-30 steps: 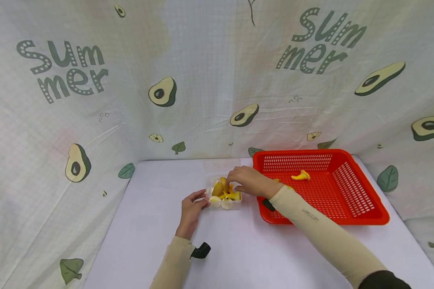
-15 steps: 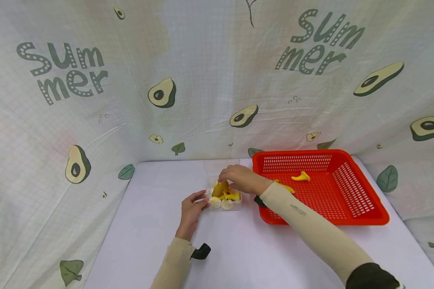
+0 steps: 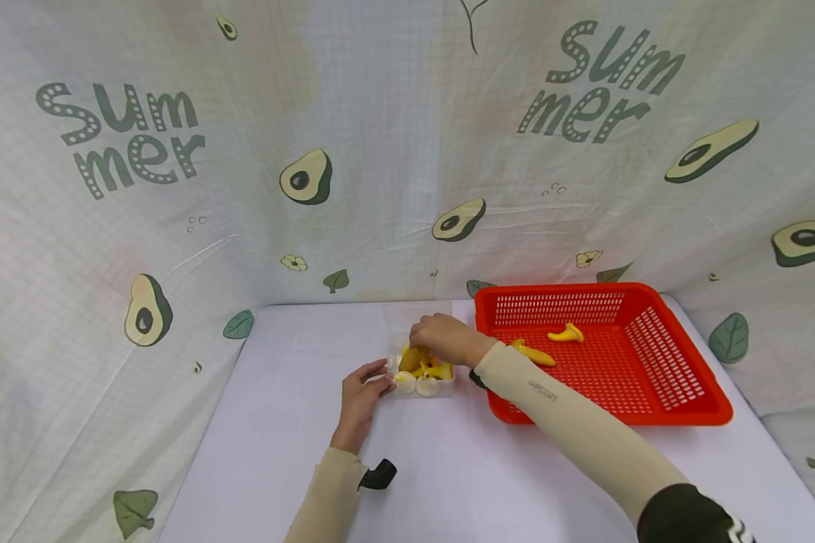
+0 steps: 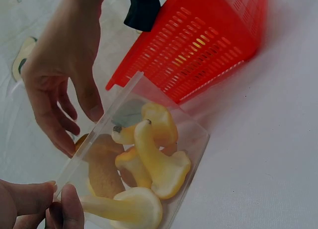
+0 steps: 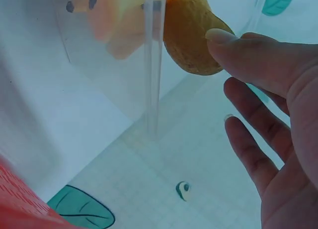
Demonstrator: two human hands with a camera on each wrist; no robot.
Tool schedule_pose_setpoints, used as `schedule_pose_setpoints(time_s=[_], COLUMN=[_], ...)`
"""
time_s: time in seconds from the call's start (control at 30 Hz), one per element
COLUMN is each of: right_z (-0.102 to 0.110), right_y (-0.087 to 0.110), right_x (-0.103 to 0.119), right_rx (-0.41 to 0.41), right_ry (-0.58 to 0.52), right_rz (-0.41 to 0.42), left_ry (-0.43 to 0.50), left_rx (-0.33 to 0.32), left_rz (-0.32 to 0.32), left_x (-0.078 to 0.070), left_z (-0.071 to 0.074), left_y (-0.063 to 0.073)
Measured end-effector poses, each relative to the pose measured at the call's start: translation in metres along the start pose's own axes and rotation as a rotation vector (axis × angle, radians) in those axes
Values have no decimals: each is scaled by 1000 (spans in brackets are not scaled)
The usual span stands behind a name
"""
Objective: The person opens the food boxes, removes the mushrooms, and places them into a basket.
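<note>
A clear plastic box [image 3: 443,389] holds several yellow and white mushrooms [image 4: 161,164]. At its left side, my left hand [image 3: 362,396] pinches the rim [image 4: 102,122] between thumb and fingers. Over the back of the box is my right hand [image 3: 450,338]. It pinches a brown mushroom [image 5: 191,38] between thumb and forefinger, the other fingers held loosely off it. Through the clear wall, the left wrist view shows a brown piece [image 4: 105,164] standing beside the yellow ones. The right hand's fingertips are partly hidden in the head view.
A red plastic basket [image 3: 679,415] stands right of the box, with two yellow mushrooms visible in it, one [image 3: 567,333] farther back and another [image 3: 535,354] near the right forearm. A clear flap [image 3: 414,311] lies behind the box. A printed cloth [image 3: 380,113] hangs behind the table.
My right hand has moved left across the box and settled over the brown mushroom. The shifted forearm uncovers a yellow mushroom in the basket. My left hand stays at the box rim.
</note>
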State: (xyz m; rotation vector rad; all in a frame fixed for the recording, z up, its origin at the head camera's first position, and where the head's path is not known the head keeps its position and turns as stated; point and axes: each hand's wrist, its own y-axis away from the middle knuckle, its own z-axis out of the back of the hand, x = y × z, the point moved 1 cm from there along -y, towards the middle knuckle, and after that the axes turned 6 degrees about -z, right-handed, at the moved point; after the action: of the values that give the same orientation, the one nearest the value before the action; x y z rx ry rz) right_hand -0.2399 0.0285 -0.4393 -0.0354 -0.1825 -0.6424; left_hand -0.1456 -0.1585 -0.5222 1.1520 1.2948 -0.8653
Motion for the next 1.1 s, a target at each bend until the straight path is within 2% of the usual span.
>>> schedule_pose_setpoints(time_s=[0.23, 0.53, 0.7, 0.9, 1.1], right_z=[-4, -7, -6, 0, 11], right_y=[-6, -14, -13, -8, 1], right_x=[1, 3, 2, 2, 3], right_rx=[-7, 44, 37, 18, 7], right_ry=[85, 262, 320, 271, 135], right_rz=[9, 20, 38, 49, 55], left_ry=[-10, -4, 0, -2, -5], left_rx=[-3, 2, 3, 1, -2], left_rz=[2, 0, -1, -12, -8], left_x=[0, 0, 0, 0, -1], left_z=[-1, -1, -1, -1, 0], left_y=[1, 1, 0, 0, 0])
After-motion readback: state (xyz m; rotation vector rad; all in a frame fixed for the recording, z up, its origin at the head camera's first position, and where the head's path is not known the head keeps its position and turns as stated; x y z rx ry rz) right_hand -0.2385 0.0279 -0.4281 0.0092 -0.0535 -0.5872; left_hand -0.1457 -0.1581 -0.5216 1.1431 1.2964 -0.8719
